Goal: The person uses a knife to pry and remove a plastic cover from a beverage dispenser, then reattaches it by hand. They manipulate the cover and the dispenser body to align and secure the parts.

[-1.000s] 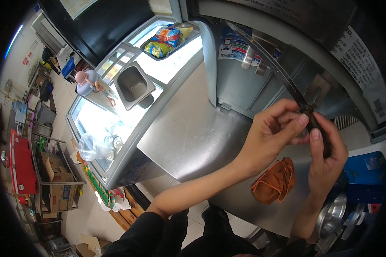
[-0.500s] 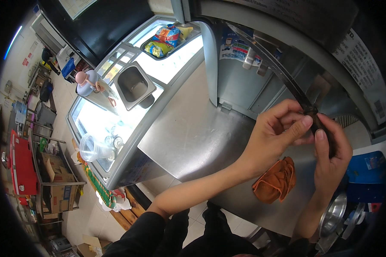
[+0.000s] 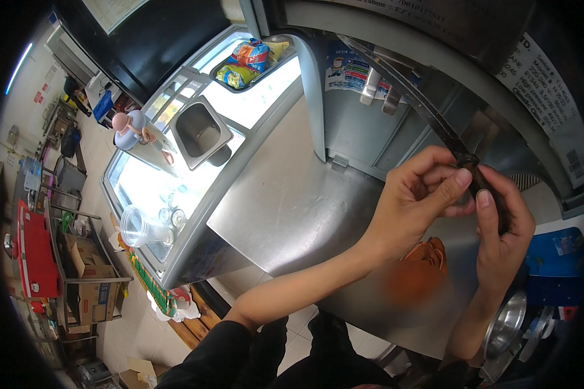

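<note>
A long knife [image 3: 422, 104] with a narrow, dark, stained blade slants up and to the left, its tip near the metal panel above. Both my hands hold it at the dark brown handle [image 3: 483, 188]. Fingers and thumb of my left hand [image 3: 428, 188] close around where handle and blade meet. My right hand [image 3: 506, 217] wraps the lower handle, its thumb pointing up beside the left thumb. Below my hands, a folded orange-brown cloth [image 3: 429, 251] lies on the steel counter [image 3: 292, 207]; its near part is blurred.
To the left stands a lit glass-topped display case [image 3: 175, 233] bearing a steel container [image 3: 204, 133], a bottle [image 3: 143, 133], clear plastic cups [image 3: 136, 227] and snack packets [image 3: 243, 61]. A grey machine housing [image 3: 370, 136] rises ahead. Metal bowls [image 3: 506, 324] and a blue container [image 3: 555, 256] sit at right.
The knife and both hands have hardly moved; my grip is the same. The view has shifted slightly, and the near part of the cloth now appears blurred.
</note>
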A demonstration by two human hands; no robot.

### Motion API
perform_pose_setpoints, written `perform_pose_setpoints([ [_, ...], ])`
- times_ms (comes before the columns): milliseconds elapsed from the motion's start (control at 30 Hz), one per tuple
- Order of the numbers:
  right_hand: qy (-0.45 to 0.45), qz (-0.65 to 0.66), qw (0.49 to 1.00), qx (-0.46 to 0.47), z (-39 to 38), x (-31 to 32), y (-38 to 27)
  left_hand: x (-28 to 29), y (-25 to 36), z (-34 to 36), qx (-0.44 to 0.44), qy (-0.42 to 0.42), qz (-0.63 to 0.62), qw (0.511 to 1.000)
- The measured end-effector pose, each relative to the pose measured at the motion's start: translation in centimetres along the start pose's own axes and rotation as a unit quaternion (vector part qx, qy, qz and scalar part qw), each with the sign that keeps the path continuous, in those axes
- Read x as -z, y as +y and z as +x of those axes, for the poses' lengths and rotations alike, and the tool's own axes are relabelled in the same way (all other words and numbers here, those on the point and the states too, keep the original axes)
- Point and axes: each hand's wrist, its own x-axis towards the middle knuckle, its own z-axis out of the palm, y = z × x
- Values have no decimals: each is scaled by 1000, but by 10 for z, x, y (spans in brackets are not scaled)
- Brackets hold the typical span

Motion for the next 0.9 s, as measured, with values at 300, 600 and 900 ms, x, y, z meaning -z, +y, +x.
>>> perform_pose_setpoints([
  [300,-12,-27,1000,3,4,1,0,-2,3,1,-10,32,-21,999],
  [600,-189,258,932,-168,28,20,-5,-20,7,3,-86,109,94,986],
  [900,23,-220,961,166,-18,26,5,-42,16,1,-70,194,135,969],
])
